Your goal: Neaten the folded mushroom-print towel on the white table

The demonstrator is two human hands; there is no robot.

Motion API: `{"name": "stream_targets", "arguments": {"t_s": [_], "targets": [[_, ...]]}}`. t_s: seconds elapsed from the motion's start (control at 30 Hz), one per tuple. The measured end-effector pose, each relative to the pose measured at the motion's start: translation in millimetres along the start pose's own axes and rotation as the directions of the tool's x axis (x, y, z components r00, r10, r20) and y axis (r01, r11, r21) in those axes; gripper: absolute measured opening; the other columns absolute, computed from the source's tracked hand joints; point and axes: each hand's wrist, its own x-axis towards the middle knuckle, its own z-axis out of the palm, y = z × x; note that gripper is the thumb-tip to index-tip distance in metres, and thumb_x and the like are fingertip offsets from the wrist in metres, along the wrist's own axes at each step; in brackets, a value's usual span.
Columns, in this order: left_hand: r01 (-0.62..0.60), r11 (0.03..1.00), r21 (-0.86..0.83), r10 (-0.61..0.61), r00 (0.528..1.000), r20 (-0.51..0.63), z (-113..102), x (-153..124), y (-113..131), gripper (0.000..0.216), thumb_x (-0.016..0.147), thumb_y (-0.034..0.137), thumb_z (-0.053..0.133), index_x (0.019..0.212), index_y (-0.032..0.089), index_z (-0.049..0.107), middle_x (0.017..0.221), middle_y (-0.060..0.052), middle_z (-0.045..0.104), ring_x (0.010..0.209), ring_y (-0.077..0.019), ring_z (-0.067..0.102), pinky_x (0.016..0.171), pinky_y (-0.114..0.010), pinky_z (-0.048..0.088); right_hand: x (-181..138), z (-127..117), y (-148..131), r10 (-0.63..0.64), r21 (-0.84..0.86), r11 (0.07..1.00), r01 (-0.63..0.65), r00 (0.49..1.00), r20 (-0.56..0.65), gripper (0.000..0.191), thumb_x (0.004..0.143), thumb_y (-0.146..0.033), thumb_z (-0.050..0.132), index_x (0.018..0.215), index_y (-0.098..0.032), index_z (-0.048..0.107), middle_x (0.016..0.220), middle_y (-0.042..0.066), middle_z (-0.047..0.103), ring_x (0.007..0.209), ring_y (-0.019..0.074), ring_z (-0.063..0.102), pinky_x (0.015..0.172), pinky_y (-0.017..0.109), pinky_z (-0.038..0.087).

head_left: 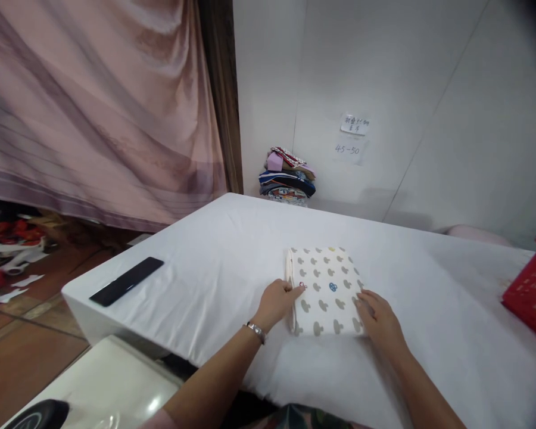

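A folded white cloth [324,304] with a grey mushroom print lies flat before me, with one blue and one red mushroom among the grey ones. My left hand [277,301] grips its left edge, thumb on top and the other fingers partly hidden at the side. On the opposite edge, my right hand [381,316] holds the cloth between thumb and fingers. A silver bracelet [255,331] circles my left wrist. Beneath the cloth is a table with a white cover [214,256].
A dark flat slab [127,281] lies at the table's left. Folded fabrics [287,176] are stacked by the back wall, below paper notes [351,146]. A red plastic basket [531,286] stands at right. Pink curtain [116,107] hangs at left; a white machine [102,381] sits near front left.
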Motion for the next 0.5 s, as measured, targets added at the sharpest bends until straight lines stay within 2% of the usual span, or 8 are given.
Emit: {"name": "stream_targets", "arguments": {"t_s": [0.07,0.13,0.27,0.37,0.5], "targets": [[0.008,0.999,0.039,-0.007,1.000,-0.020,0,12,4,0.045,0.070,0.060,0.053,0.056,0.018,0.046,0.064,0.000,0.054,0.060,-0.0128,0.049,0.052,-0.023,0.030,0,1,0,-0.008,0.004,1.000,0.008,1.000,-0.007,0.036,0.084,-0.042,0.044,0.104,-0.020,0.064,0.121,0.008,0.055,0.115,0.0255,0.047,0.088,0.041,0.046],[0.015,0.996,0.090,-0.012,0.999,-0.037,2,24,6,0.035,0.072,0.050,0.055,0.058,0.018,0.051,0.068,-0.002,0.058,0.065,-0.0142,0.053,0.055,-0.023,0.031,0,1,0,-0.009,0.008,1.000,0.009,1.000,-0.015,0.035,0.084,-0.042,0.044,0.104,-0.021,0.064,0.121,0.008,0.056,0.116,0.0256,0.046,0.090,0.041,0.045],[0.016,0.987,0.160,-0.006,0.998,-0.063,10,37,-2,0.022,0.073,0.033,0.054,0.057,0.018,0.049,0.068,-0.003,0.059,0.066,-0.0145,0.054,0.056,-0.024,0.031,-1,2,0,0.006,0.048,0.999,-0.005,1.000,-0.020,0.033,0.083,-0.041,0.046,0.103,-0.022,0.065,0.121,0.007,0.055,0.116,0.0250,0.046,0.090,0.040,0.045],[0.021,0.988,0.153,-0.010,0.997,-0.071,13,39,-9,0.026,0.074,0.036,0.051,0.057,0.018,0.047,0.066,-0.002,0.059,0.064,-0.0151,0.055,0.056,-0.025,0.031,0,3,0,0.008,0.092,0.996,-0.005,0.999,-0.033,0.032,0.082,-0.040,0.048,0.102,-0.022,0.065,0.119,0.007,0.056,0.114,0.0238,0.048,0.095,0.040,0.043],[0.020,0.988,0.156,-0.007,0.997,-0.081,9,41,-9,0.027,0.074,0.045,0.051,0.072,0.019,0.052,0.075,-0.004,0.063,0.070,-0.0196,0.059,0.060,-0.027,0.036,9,1,4,0.060,0.200,0.979,-0.051,0.997,-0.040,0.028,0.080,-0.037,0.051,0.099,-0.022,0.065,0.120,0.007,0.057,0.111,0.0237,0.051,0.092,0.039,0.045]]}}
